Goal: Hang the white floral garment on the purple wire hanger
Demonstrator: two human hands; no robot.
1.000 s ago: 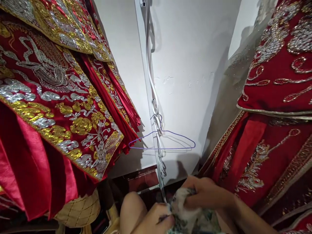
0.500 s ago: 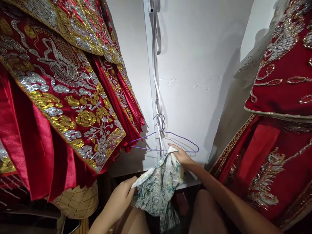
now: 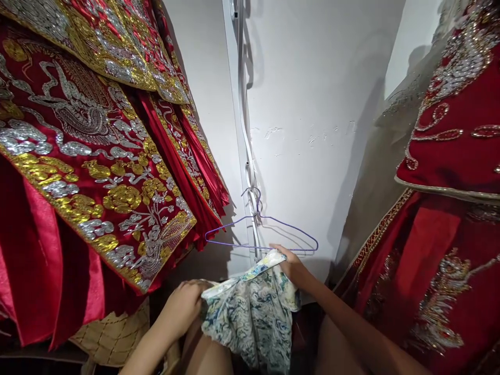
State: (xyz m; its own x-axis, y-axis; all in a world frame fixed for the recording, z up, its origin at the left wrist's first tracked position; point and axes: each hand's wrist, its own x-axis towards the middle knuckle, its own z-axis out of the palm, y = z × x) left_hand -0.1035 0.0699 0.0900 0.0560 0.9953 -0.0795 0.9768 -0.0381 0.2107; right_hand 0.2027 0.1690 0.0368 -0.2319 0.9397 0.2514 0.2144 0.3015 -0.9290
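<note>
Between my hands hangs a patterned garment (image 3: 253, 312) in white, green and blue, its pale top edge pulled into a slanting line. My left hand (image 3: 187, 301) is closed on the left end of that edge. Higher up, my right hand (image 3: 292, 265) grips the other end, fingers pinched over the cloth. A thin purple wire hanger (image 3: 291, 225) hangs just above, its hook caught on a white metal strip (image 3: 242, 114) on the wall. The right fingertips are close to the hanger's bottom bar; whether they touch it I cannot tell.
Red garments (image 3: 101, 156) with gold and silver embroidery hang on the left. Another red beaded garment (image 3: 441, 250) hangs on the right beside sheer grey fabric (image 3: 371, 172). A quilted tan item (image 3: 113, 336) stands low at left. The white wall (image 3: 312, 94) is straight ahead.
The garment's top edge has been stretched straighter and wider, with my left hand farther left. More of the cloth hangs spread out. The view has shifted slightly.
</note>
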